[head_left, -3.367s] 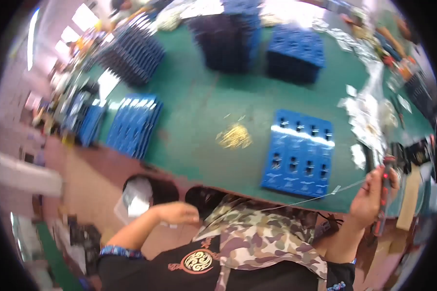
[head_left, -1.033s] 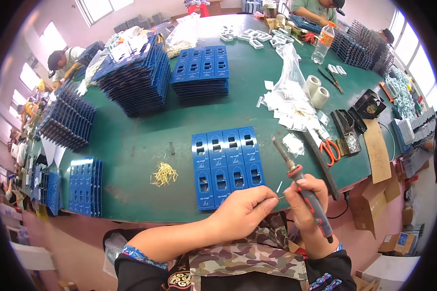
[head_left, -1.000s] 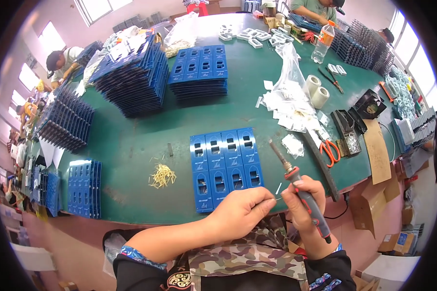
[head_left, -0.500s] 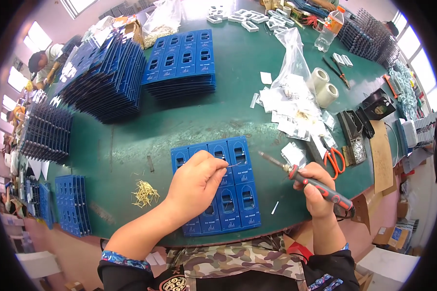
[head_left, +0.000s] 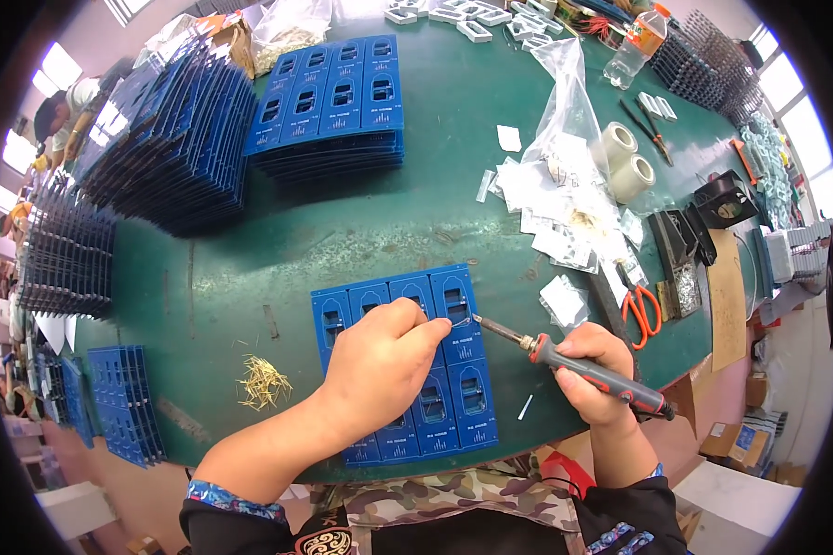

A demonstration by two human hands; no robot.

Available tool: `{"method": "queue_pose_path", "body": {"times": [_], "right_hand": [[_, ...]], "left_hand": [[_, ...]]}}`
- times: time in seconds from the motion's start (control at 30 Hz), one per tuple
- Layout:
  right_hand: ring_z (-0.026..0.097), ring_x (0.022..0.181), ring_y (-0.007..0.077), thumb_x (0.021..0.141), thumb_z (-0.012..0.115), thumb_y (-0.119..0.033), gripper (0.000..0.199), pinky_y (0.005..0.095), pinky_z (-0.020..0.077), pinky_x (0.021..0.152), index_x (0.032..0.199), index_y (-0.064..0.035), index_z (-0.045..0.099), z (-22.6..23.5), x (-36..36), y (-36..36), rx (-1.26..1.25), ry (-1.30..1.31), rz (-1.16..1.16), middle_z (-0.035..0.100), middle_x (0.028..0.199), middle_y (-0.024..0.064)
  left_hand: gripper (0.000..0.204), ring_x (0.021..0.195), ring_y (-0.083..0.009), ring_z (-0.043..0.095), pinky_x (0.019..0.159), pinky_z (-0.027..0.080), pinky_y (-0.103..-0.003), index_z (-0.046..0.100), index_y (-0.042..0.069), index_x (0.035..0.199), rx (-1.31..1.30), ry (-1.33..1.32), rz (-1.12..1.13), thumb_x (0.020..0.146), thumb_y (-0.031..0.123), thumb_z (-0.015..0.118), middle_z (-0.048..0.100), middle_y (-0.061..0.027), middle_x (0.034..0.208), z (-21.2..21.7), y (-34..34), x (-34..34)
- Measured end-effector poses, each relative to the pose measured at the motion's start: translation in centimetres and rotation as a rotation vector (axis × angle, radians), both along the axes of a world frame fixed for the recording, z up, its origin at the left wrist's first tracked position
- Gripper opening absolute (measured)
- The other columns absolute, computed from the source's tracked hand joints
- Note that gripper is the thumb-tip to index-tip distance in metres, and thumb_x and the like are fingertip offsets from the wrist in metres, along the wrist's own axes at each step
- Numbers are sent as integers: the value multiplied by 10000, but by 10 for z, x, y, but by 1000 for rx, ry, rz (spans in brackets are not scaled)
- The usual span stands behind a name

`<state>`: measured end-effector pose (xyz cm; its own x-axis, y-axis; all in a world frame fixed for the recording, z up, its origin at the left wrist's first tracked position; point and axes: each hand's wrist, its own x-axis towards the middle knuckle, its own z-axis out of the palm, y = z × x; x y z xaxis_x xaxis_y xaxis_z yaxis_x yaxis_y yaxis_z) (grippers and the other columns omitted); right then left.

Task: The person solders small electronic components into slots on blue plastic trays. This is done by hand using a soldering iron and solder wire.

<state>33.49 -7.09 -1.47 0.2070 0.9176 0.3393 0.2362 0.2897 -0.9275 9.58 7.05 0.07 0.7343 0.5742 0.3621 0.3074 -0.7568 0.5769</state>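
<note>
A blue circuit board panel [head_left: 465, 348] with rows of cut-outs lies flat on the table in front of me. Above its middle, my left hand [head_left: 379, 365] is closed in a pinch on a thin solder wire [head_left: 462, 322], whose end reaches over the upper right cut-out. My right hand [head_left: 602, 379] grips a grey and red soldering iron [head_left: 548, 352] from the right. The iron's tip points left and sits by the panel's right edge, close to the wire's end; whether they touch I cannot tell. My left hand hides part of the panel.
Left of the panel is a pile of thin gold pins [head_left: 264, 382]. Tall stacks of blue panels [head_left: 171, 148] stand at the far left. Small white packets [head_left: 565, 301], orange-handled scissors [head_left: 640, 314], tape rolls [head_left: 631, 178] and a plastic bottle [head_left: 634, 51] lie to the right.
The soldering iron has moved left and its tip is now near the wire over the panel. My left hand shifted slightly right and down, still pinching the wire. The whole view has shifted slightly.
</note>
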Motion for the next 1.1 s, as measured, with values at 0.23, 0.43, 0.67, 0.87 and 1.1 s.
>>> {"method": "queue_pose_path", "body": {"times": [0.23,0.43,0.67,0.87,1.1], "right_hand": [[555,622,184,716,708,-12,259,296,428,567,966,5,645,3,1,2,34,-59,26,585,722,91],[559,611,192,704,708,-12,257,298,425,556,953,7,645,5,1,4,46,-70,46,588,718,98],[577,616,203,694,710,-24,254,300,438,565,937,9,645,9,-1,4,17,-95,44,596,725,105],[575,612,201,693,710,-23,252,299,437,565,937,2,648,9,-2,4,23,-98,45,591,712,101],[567,608,194,695,709,-11,254,299,430,561,942,1,651,10,0,4,36,-133,60,589,710,98]], "left_hand": [[221,681,-265,580,570,467,-362,675,57,986,30,19,6,775,-3,701,577,-77,788,1,0,2],[220,681,-267,580,567,465,-361,676,57,990,26,32,3,779,0,697,575,-77,790,2,0,2],[219,686,-270,585,570,473,-367,681,58,988,33,45,9,776,4,699,578,-81,797,3,0,3],[223,689,-267,586,570,473,-364,686,58,988,35,48,4,772,3,700,577,-80,798,2,0,3],[222,686,-265,587,569,473,-360,688,61,988,32,51,6,773,6,703,578,-77,798,3,0,3]]}}
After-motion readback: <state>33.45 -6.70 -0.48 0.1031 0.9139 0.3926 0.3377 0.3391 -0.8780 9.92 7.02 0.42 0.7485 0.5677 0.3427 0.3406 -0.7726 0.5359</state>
